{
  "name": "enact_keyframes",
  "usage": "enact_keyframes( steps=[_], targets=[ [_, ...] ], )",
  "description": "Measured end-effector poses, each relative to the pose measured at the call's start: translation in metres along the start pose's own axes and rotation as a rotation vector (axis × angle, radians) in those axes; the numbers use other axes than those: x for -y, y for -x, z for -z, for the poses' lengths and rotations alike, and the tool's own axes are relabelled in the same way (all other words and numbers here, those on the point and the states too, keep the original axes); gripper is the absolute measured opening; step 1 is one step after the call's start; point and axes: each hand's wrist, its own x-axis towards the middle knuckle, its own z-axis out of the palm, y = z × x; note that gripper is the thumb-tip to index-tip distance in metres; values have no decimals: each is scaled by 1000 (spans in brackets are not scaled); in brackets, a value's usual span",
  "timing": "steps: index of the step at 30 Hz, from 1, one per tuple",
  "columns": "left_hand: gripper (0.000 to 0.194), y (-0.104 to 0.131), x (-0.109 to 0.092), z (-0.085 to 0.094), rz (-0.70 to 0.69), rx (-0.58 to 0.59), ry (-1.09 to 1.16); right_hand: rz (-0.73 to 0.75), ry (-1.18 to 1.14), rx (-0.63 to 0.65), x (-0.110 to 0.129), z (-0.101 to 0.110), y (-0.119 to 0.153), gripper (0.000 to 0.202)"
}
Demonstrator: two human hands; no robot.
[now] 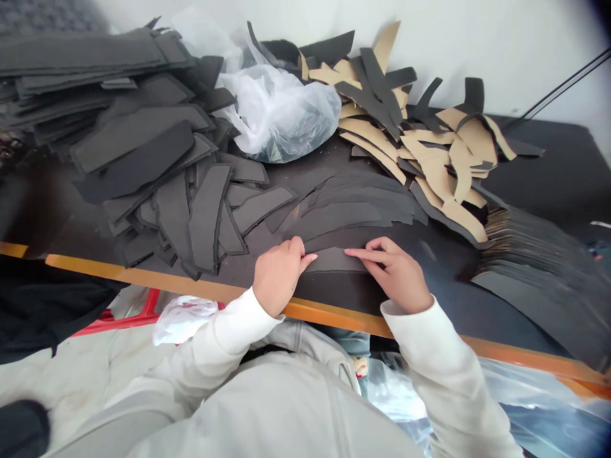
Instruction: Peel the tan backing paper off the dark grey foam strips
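Observation:
Flat on the table before me lies a dark grey curved strip (334,261), thin like foam or fabric sheet. Its left end is pinched between the thumb and bent fingers of my left hand (277,272). At the right end, my right hand (398,272) has its forefinger laid along the strip's surface, the other fingers bent, and the strip's end gripped between fingers and thumb. Just beyond both hands, several similar curved strips (353,197) lie fanned out, overlapping each other.
Dark cut panels (133,149) are heaped at the left. A clear plastic bag (286,114) stands behind the strips. Loose black and tan offcuts (443,159) lie at the back right. A fanned stack of dark pieces (529,261) reaches the orange table edge (334,313).

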Motion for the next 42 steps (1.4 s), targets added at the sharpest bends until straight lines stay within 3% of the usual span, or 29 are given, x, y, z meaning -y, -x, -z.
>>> enact_keyframes(
  steps=[5, 9, 12, 14, 17, 22, 26, 29, 32, 36, 42],
  targets=[
    [39, 6, 5, 2, 23, -247, -81, -58, 4, -20, 3, -2, 4, 33],
    [38, 12, 4, 0, -174, -422, -11, -73, 14, -49, 7, -3, 6, 32],
    [41, 17, -11, -11, -462, -309, 72, -90, 18, -59, 11, -3, 8, 31],
    [60, 20, -21, -22, -551, -174, 93, -101, 18, -64, 11, -3, 9, 28],
    [77, 22, -27, -36, -526, -79, 109, -113, 0, -69, 10, -3, 11, 28],
    [73, 26, -16, -36, -431, -61, 163, -236, -52, -155, 16, -3, 13, 54],
    [74, 27, -12, -32, -406, -60, 164, -389, 78, -314, 24, 7, 20, 77],
    [72, 27, -13, -31, -405, -56, 150, -454, 108, -373, 19, 19, 29, 65],
    [69, 26, -15, -30, -412, -54, 138, -483, -30, -371, 9, 26, 38, 53],
    [68, 25, -16, -30, -414, -56, 122, -464, -208, -331, 6, 19, 43, 45],
    [66, 25, -17, -30, -413, -65, 111, -448, -238, -309, 8, 12, 40, 38]
  ],
)
